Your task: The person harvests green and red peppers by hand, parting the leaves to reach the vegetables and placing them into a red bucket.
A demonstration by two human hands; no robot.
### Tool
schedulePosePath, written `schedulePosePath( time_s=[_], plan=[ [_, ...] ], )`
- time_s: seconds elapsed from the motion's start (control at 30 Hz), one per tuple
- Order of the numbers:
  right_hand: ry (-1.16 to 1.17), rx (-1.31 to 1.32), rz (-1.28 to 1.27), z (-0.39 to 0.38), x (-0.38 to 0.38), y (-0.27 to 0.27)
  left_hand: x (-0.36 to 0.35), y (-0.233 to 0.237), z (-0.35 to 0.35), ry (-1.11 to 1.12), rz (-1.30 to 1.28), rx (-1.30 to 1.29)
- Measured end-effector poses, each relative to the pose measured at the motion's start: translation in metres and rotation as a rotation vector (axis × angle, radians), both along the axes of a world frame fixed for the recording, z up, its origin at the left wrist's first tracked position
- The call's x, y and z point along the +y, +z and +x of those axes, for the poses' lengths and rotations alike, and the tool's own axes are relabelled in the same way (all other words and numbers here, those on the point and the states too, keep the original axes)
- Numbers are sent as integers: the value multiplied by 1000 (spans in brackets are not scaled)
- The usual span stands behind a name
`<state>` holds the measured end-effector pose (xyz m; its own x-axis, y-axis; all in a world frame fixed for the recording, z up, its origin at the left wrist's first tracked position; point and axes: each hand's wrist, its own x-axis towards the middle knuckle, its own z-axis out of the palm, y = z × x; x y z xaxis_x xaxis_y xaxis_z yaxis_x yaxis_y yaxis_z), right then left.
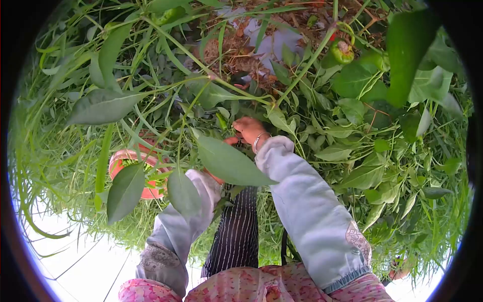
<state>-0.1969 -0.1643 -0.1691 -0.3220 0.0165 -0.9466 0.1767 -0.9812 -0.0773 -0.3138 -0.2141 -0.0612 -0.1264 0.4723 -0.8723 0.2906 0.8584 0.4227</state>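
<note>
My right hand (249,130), with a bangle (256,143) at the wrist, reaches in among the pepper plant's leaves. Its fingers are curled; what they hold, if anything, is hidden. Just left of them hangs a green pepper (222,121). Most of my left hand (214,176) is behind a large leaf (229,160) close to the camera, so its grip does not show. Pale sleeves (307,186) cover both forearms. To the left of my left hand, a reddish-orange tub (152,193) stands in the grass with green things inside, partly covered by leaves.
Branching pepper stems (201,65) and leaves cross the view in front of my arms. A green pepper with a damaged brown patch (342,52) hangs at upper right. Tall grass (60,146) grows on the left. Whitish sheeting (279,43) lies among dry litter ahead.
</note>
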Motion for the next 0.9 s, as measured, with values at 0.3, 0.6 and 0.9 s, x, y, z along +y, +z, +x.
schedulePosePath(
  time_s=[0.3, 0.6, 0.9],
  plan=[
    [-254, 70, -137, 14, 12, 17, 1, -82, -52, 508, 0, -179],
    [-428, 602, -174, 39, -11, -26, 25, -68, -13, 440, -22, -201],
    [-356, 189, 6, 32, 19, 31, 8, -13, 36, -200, 445, 401]
  ],
)
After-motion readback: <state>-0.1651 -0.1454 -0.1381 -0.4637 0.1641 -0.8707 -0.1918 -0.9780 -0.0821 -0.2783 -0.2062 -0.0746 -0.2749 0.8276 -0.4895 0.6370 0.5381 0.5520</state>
